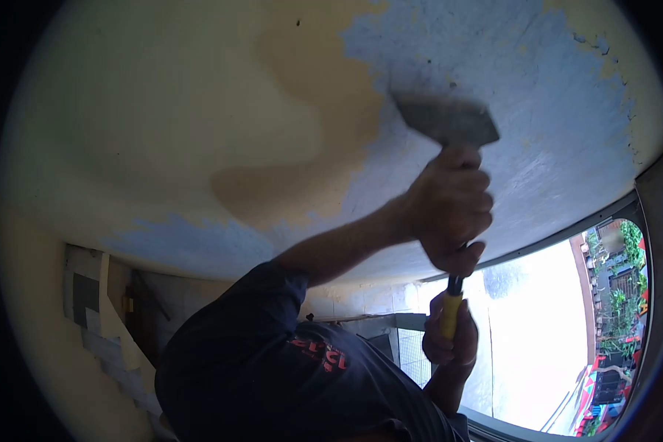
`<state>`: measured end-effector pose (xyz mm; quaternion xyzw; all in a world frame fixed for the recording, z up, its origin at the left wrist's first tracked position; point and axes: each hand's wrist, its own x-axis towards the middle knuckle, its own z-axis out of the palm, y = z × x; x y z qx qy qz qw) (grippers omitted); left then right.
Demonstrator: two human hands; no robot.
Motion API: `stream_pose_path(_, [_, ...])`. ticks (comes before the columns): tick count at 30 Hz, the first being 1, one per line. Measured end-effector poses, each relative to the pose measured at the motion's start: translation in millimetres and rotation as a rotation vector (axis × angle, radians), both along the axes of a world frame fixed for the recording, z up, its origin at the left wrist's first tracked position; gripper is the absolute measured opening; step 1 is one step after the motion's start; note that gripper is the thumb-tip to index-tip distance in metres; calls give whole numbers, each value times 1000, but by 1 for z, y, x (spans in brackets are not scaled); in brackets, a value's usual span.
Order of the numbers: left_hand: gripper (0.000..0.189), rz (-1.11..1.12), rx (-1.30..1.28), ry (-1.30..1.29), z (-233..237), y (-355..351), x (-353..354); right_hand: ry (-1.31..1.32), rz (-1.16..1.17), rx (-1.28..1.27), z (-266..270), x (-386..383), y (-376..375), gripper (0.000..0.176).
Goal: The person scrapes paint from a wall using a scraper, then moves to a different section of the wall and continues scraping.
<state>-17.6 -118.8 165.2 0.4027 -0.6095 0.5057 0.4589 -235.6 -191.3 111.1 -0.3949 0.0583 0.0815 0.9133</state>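
Observation:
My left hand [455,202] reaches up from the left and is closed around the upper shaft of a scraper, just below its wide, flat grey blade [449,118]. The blade is slightly blurred and lies over a bluish-grey patch [538,96] of the wall or ceiling surface. Lower down, my right hand [449,331] is wrapped around the scraper's yellow and black handle [451,317]. Left of the blade, cream paint [199,96] and a darker tan area [295,195] border the bluish patch.
A bright window opening [538,331] with a dark frame is at the lower right, plants and coloured items beyond it. Stair-like steps [114,353] stand at the lower left. My dark shirt with red lettering [320,353] fills the bottom. Cracked, flaking paint shows at the upper right.

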Motion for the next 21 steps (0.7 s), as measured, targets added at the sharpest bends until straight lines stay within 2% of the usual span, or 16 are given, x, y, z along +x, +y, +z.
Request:
stream_pose_path(2, [25, 9, 101, 97, -29, -1, -7, 4, 22, -12, -24, -7, -6, 48])
stream_pose_path(3, [23, 1, 69, 109, -31, -3, -9, 6, 26, -6, -25, -6, -7, 48])
stream_pose_path(6, [24, 70, 65, 76, -21, -6, -6, 32, -18, -77, -11, -7, -10, 48])
stream_pose_path(10, [22, -3, 25, 35, 2, -3, -1, 12, -19, -64, -2, -1, -6, 49])
stream_pose_path(12, [22, 13, 69, 67, -15, -4, -6, 5, 13, 55, -17, -6, -6, 49])
stream_pose_path(14, [23, -4, 69, 103, -32, -7, -9, 25, 18, 40, -28, -10, -10, 48])
stream_pose_path(18, [23, 20, 70, 83, -18, -4, -10, 52, -39, -77, -9, -10, -6, 49])
stream_pose_path(21, [22, -8, 65, 90, -17, -2, -10, 31, -19, -47, -12, -11, -3, 49])
